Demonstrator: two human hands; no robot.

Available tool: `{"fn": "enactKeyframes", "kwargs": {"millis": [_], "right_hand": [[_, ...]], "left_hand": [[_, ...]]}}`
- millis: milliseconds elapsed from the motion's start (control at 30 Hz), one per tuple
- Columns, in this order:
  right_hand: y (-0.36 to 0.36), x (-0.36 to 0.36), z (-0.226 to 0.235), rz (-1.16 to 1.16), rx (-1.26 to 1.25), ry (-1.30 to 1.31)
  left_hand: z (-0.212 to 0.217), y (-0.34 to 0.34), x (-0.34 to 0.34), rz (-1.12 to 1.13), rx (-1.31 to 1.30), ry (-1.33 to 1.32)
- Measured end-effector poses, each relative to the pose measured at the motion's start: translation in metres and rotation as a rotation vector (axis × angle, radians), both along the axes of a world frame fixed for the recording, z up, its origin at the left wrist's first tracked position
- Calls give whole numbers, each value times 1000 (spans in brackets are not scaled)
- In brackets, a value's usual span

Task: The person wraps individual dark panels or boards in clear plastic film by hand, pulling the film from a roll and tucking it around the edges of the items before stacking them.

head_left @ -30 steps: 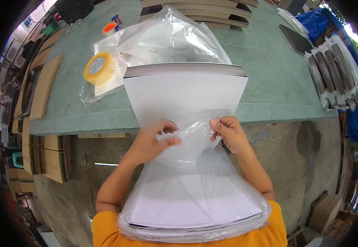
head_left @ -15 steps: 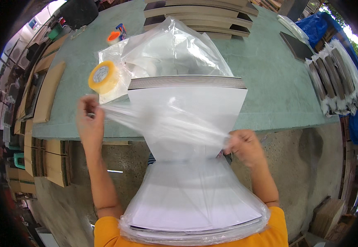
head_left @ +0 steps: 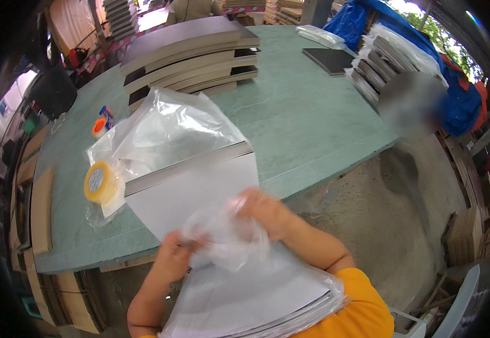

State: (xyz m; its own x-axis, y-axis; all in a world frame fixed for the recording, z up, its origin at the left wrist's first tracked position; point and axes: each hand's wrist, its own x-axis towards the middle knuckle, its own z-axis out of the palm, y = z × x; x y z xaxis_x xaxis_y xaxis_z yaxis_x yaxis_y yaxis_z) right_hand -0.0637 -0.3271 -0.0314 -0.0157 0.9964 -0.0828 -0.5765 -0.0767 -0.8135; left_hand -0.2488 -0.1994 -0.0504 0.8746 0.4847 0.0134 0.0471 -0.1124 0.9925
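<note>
In front of my body, a crumpled clear plastic bag (head_left: 231, 239) is bunched between my two hands. My left hand (head_left: 178, 250) grips its near left side with closed fingers. On the other side, my right hand (head_left: 259, 211) is closed on the film, blurred by motion. Under and beyond the hands, a thick stack of white boards (head_left: 166, 208) rests over the table's front edge. Nearer to me, another white stack (head_left: 256, 298) wrapped in clear plastic lies against my body. Beyond the boards, flat clear plastic bags (head_left: 171, 127) are spread on the table.
The green table (head_left: 307, 107) carries a yellowish tape roll (head_left: 101, 181), an orange roll (head_left: 98, 128) and stacked grey boards (head_left: 183, 48). Further right are a dark board (head_left: 328, 60) and plastic-wrapped bundles (head_left: 372, 65). A black bin (head_left: 53, 93) stands far left. A person (head_left: 194, 8) is at the back.
The film stretched wide between my hands is now gathered into a bunch as they came together. My view has turned right, so the table's things appear further left.
</note>
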Motion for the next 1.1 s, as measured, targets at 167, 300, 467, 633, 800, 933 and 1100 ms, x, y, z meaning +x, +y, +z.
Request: {"fn": "enactKeyframes", "kwargs": {"millis": [167, 300, 467, 633, 800, 933, 1100], "right_hand": [[-6, -27, -14, 530, 479, -282], [-14, -2, 16, 604, 393, 12], [-3, -2, -48, 635, 319, -1794], [-28, 2, -9, 893, 52, -2308], [-36, -2, 15, 587, 302, -2078], [-43, -4, -8, 525, 156, -2273], [-26, 10, 20, 515, -60, -1901]], "left_hand": [[40, -6, 7, -56, -252, 4], [9, 23, -7, -580, -126, -20], [44, 6, -27, -732, 108, 54], [37, -8, -25, -651, 914, 714], [-32, 11, -47, -417, 1379, 756], [-5, 20, -35, -266, 1395, 627], [-2, 5, -46, -686, 1284, 853]]}}
